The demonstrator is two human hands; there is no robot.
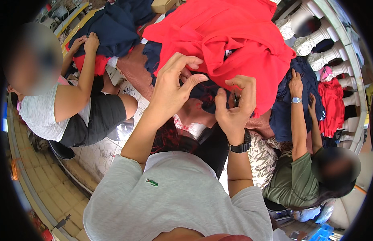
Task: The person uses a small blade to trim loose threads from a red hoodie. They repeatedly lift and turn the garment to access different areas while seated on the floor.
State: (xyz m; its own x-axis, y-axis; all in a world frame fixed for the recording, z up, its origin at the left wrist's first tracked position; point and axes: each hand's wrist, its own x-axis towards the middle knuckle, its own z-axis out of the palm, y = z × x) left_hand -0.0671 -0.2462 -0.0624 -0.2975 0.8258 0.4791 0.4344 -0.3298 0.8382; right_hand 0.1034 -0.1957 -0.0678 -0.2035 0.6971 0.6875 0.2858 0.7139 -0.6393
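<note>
A large red garment (234,36) lies heaped in front of me, over dark navy cloth (152,54). My left hand (174,80) is raised before the red fabric's near left edge. Its fingers are bent, with a gap between thumb and forefinger, and nothing visible is held there. To the right, my right hand (237,110) is closed around a small dark tool (235,98), possibly thread snips, mostly covered by the fingers. Below both hands, loose red threads (170,138) cling to the dark cloth over my lap.
At the left, a co-worker's hands (90,42) handle navy cloth (114,30). On the right, another co-worker's hand (295,84) rests on a navy garment (280,114). White balusters (327,58) line the right edge, with a red garment (331,106) beside them.
</note>
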